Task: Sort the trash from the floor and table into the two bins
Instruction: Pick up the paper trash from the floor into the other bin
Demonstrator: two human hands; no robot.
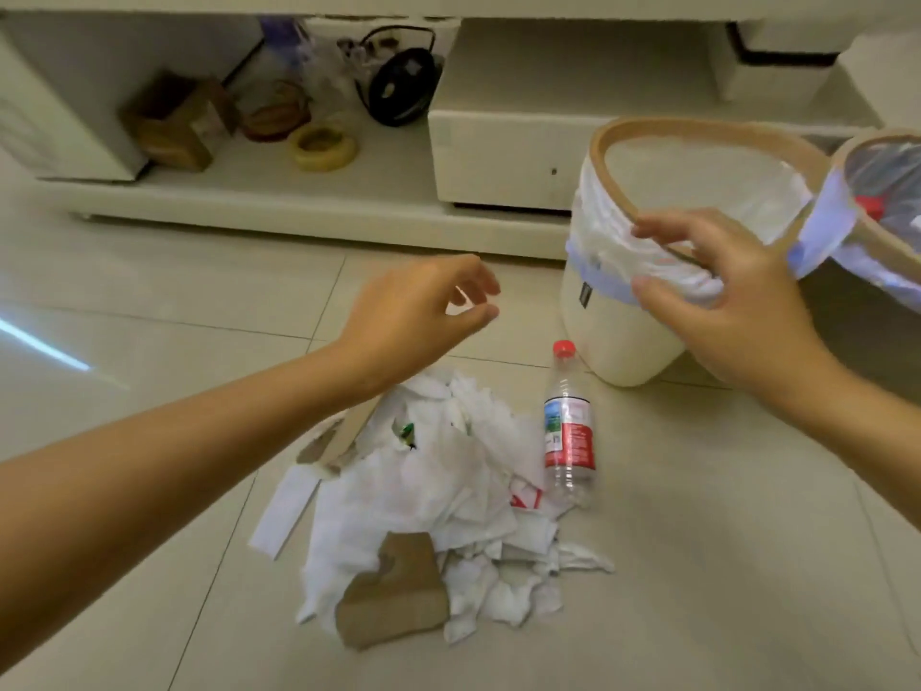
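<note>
Bare floor (722,541) lies open right of the bottle (569,431); bin (618,336) stands beyond.

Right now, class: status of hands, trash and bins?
Left hand open, empty. Right hand open at near bin rim. Bottle, paper pile on floor. Nothing blocking.

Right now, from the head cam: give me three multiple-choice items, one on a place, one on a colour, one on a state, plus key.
1. The plastic bottle lies:
A. in a bin
B. on the floor beside the paper pile
C. on the shelf

2. The bottle's cap is:
A. red
B. blue
C. white

3. The left hand is:
A. gripping the bottle
B. open, empty
C. holding cardboard

Key: 1 B, it rests on tile right of the pile; 2 A, the cap shows red; 3 B, its fingers are spread with nothing between them.
</note>
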